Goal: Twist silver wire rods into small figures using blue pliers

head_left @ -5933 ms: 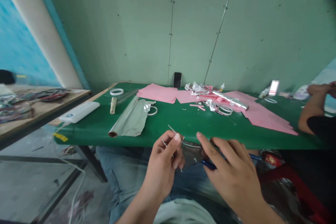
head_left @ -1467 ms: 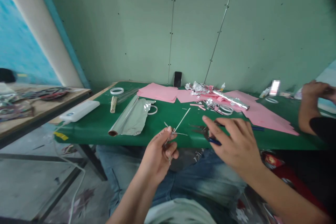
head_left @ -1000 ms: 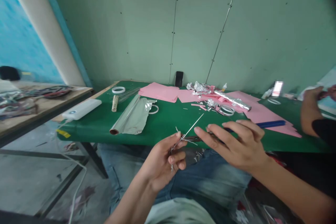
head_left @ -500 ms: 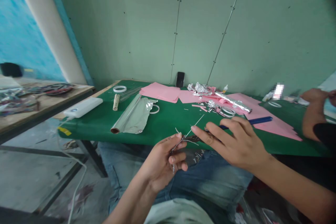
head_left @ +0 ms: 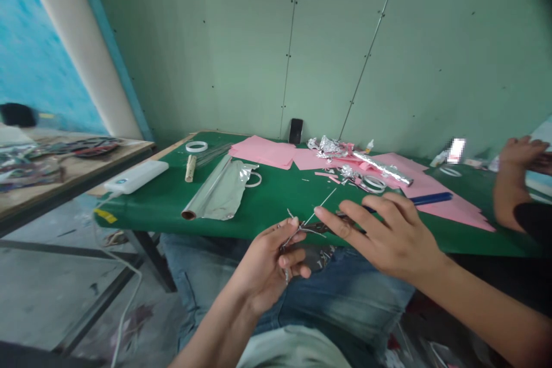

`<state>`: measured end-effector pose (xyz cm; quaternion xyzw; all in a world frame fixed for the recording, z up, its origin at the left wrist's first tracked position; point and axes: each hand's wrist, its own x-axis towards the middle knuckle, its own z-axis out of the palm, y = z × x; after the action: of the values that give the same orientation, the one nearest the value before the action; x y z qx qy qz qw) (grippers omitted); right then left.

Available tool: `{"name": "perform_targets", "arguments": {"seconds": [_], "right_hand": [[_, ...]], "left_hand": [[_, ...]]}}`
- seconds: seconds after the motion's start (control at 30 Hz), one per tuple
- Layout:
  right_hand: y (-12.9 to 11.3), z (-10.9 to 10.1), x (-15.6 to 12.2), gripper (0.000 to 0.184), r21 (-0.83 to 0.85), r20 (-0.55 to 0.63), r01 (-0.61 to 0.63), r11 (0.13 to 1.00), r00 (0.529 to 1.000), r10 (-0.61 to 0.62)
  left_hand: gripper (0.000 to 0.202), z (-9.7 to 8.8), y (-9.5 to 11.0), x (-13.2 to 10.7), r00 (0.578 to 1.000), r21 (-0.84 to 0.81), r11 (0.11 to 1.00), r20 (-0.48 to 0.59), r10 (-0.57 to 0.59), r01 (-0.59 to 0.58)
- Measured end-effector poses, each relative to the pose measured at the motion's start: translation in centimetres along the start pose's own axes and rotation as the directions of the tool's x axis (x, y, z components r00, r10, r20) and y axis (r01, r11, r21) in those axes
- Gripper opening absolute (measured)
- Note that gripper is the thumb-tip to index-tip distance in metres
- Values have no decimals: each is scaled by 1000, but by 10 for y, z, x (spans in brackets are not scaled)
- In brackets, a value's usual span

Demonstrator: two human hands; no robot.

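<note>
Head view. My left hand (head_left: 272,260) pinches the twisted silver wire (head_left: 302,228), thumb and forefinger together on it, the remaining fingers curled loosely below. The strands meet right at these fingertips: 1 short end rises just above the thumb, 1 long straight end slants up and to the right, close to my right forefinger, and 1 curved end points right, beneath the pliers (head_left: 431,199). A further end shows under my curled left fingers. My right hand (head_left: 388,236) is wrapped around the pliers, forefinger stretched along them toward the wire; the blue handles protrude beyond my knuckles, in front of the pink paper (head_left: 468,205). The dark nose reaches the crossing, but I cannot tell whether it bites the wire. Hidden: my right thumb, the middle of the pliers, and the lower part of the wire inside my left hand. Another person's arm (head_left: 509,195) is cut off at the right edge.
</note>
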<state>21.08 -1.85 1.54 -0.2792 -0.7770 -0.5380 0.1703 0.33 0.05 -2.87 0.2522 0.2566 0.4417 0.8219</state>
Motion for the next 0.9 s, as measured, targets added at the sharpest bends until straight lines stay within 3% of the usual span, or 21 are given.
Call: {"name": "perform_targets", "arguments": {"seconds": [0.27, 0.67, 0.8, 0.9], "right_hand": [[0, 0, 0, 37, 25, 39, -8, 1000, 999, 7], [-9, 13, -13, 48, 197, 182, -141, 970, 978, 105], [-13, 7, -13, 44, 204, 172, -195, 959, 972, 161], [-16, 2, -12, 47, 153, 132, -213, 965, 972, 193]], "left_hand": [[18, -2, -2, 4, 999, 31, 998, 25, 48, -49], [29, 7, -9, 3, 957, 150, 946, 15, 289, -287], [28, 9, -12, 2, 934, 159, 922, 21, 356, -354], [26, 9, -12, 2, 943, 124, 935, 28, 332, -333]]}}
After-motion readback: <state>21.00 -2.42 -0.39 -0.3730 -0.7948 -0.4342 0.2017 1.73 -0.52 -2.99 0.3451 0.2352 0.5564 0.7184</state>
